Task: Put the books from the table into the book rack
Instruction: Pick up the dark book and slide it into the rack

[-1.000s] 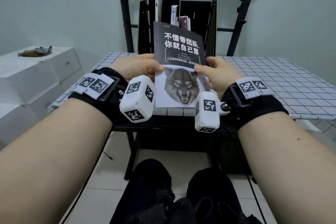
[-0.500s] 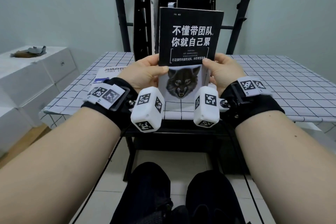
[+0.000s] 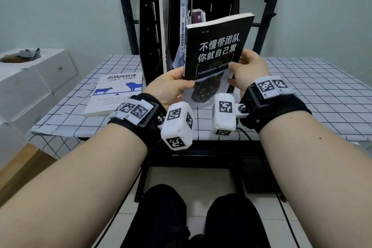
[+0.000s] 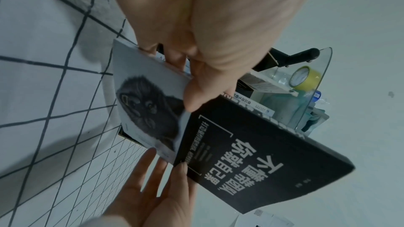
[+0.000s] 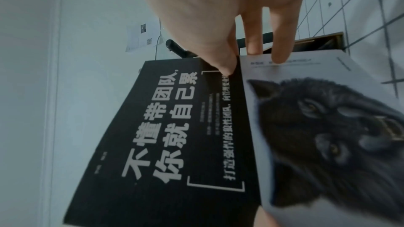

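Left hand: the left hand (image 3: 171, 88) is gripping the lower left edge of the black book (image 3: 216, 54), with the thumb lying across the front cover and the other fingers (image 4: 174, 58) curling behind the spine side.
Right hand: the right hand (image 3: 249, 71) is pinching the book's right edge, the thumb pressing on the black part of the cover and two straight fingers (image 5: 282, 54) reaching behind it.
Black book: it is being held upright and tilted, clear of the desk (image 3: 302, 86), between the two hands; its cover is showing white Chinese title lettering on black above a wolf's face on a pale lower band.
Book rack: the black book rack (image 3: 149, 32) is standing on the desk just beyond the fingers, with the held book's top in front of its right part; whether the book is touching the rack cannot be told.
Books in rack: a thin pale book (image 3: 163, 26) and a white-spined book (image 3: 183, 26) are standing upright in the rack, behind and left of the held book, with a purple-topped one (image 3: 197, 16) just beside them.
White book: a white book (image 3: 114, 94) with blue animal figures is lying flat on the desk, left of the left-hand fingers and beside the rack's base.
Desk: it is wearing a white cloth with a dark grid.
Left of the desk: white boxes (image 3: 30, 80) are sitting well apart from the hands.
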